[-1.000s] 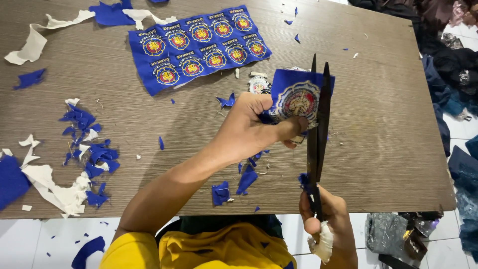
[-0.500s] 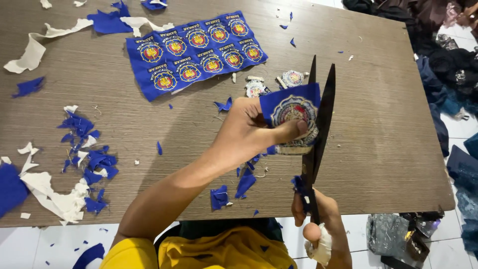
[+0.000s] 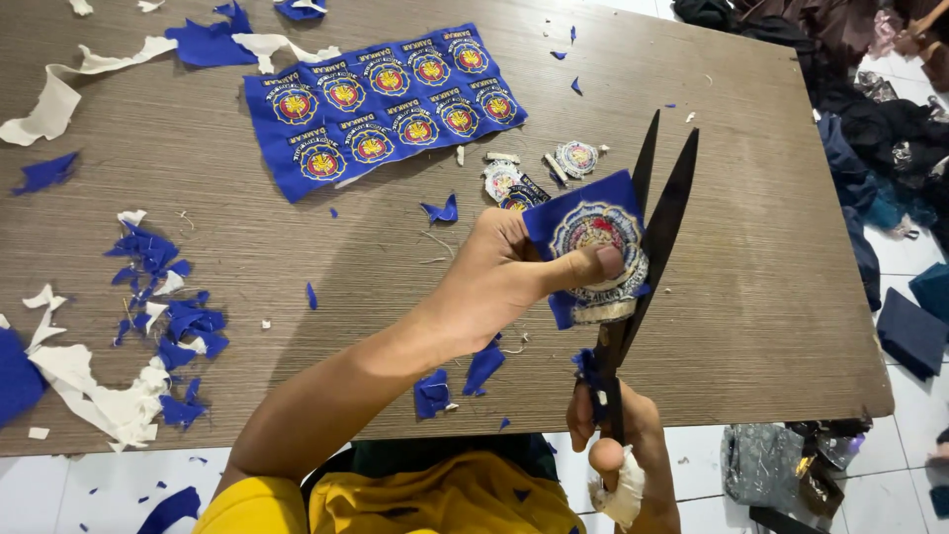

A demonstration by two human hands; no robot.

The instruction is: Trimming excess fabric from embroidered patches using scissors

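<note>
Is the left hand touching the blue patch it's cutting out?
Touching. The head view shows the left hand pinching the blue patch, thumb pressed on its front, while the scissors in the right hand stand open beside it.

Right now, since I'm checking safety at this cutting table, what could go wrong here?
The left hand pinches the blue patch with its thumb close to the open scissors, so a nick seems possible. The blades could also bite into the embroidered emblem. The right hand has a wrapped finger, which may loosen the grip.
</note>
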